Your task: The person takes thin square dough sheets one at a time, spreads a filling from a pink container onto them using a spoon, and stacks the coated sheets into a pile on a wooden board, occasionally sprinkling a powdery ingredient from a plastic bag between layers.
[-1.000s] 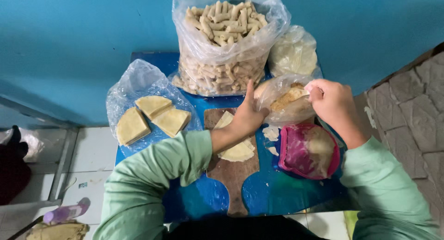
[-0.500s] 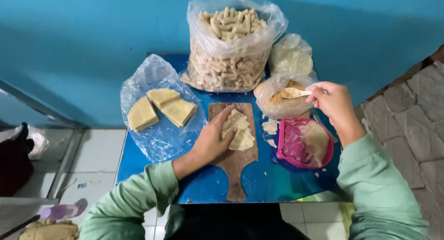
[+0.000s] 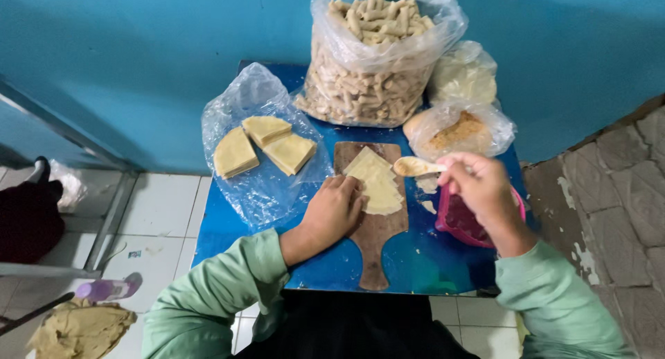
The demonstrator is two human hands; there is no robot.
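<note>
My left hand (image 3: 332,210) lies flat, fingers spread, pressing the pale wrapper (image 3: 376,181) on the wooden board (image 3: 372,224) in the middle of the blue desk (image 3: 222,234). My right hand (image 3: 481,193) grips a spoon (image 3: 414,166) above the wrapper's far corner.

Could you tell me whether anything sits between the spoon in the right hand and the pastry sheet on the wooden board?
Nothing visible does. The right hand holds the spoon just beside the right edge of the pastry sheet on the wooden board. The left hand rests on the sheet's left side, away from the spoon.
</note>
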